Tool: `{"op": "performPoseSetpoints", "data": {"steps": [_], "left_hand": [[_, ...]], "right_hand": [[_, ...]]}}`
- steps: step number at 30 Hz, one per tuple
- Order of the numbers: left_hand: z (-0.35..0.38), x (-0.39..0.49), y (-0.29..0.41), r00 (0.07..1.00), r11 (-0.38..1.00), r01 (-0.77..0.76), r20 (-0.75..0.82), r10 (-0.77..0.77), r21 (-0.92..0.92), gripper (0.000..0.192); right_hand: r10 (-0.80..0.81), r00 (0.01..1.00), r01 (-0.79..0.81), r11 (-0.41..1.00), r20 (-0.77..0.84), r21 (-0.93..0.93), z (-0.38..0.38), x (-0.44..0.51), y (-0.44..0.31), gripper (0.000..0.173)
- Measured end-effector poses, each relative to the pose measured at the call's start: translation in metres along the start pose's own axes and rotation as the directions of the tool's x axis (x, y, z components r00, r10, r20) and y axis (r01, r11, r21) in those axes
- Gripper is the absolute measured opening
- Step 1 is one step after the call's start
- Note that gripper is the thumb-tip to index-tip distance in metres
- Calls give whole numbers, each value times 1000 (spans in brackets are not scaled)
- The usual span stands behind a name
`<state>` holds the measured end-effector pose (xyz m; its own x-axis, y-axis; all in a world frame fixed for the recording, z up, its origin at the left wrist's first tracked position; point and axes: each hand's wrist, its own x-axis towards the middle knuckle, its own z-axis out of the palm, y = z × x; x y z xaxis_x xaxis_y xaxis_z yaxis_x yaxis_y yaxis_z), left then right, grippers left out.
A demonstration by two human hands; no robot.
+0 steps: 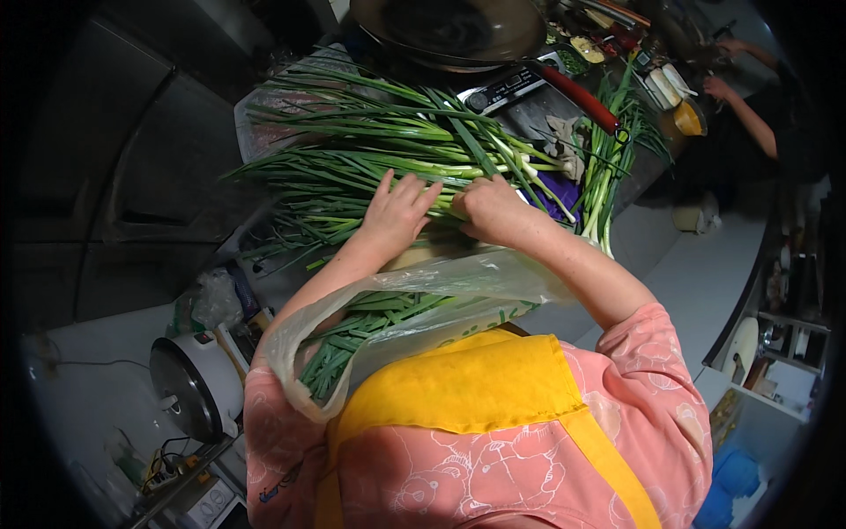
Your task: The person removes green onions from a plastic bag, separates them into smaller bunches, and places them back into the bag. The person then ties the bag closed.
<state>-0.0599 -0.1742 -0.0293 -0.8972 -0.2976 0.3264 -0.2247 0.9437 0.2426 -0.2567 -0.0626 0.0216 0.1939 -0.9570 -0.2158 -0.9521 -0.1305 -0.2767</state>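
A big heap of scallions (370, 142) lies across the counter, leaves to the left and white ends to the right. My left hand (400, 208) rests on the heap's near side, its fingers apart. Close to its right, my right hand (492, 206) has its fingers curled over scallion stalks; the fingertips are hidden. Below both hands is the edge of a light board (413, 256), mostly covered. In front of my chest, a translucent plastic bag (410, 340) gapes, with cut green pieces (340, 350) inside.
A wok (449, 33) with a red handle (578, 96) sits on a cooktop (505, 92) beyond the heap. More scallions (608, 159) lie right. A clear plastic tub (254, 125) is at left, a rice cooker (195, 387) lower left. Another person's arm (750, 119) reaches in upper right.
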Motion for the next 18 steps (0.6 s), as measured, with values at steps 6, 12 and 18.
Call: {"op": "performPoseSetpoints", "data": {"steps": [6,12,18], "left_hand": [[12,-9,0,997,997,-72,-17,73,23,22],[7,-14,-1,990,991,-136,-30,136,22,21],[-2,-7,4,999,999,-38,14,38,-20,24]], "right_hand": [[277,958,-281,837,81,470,0,0,49,33],[402,878,-413,911,-260,15,23,-2,84,16],[132,889,-234,954,-438,-189,47,23,83,19]]}}
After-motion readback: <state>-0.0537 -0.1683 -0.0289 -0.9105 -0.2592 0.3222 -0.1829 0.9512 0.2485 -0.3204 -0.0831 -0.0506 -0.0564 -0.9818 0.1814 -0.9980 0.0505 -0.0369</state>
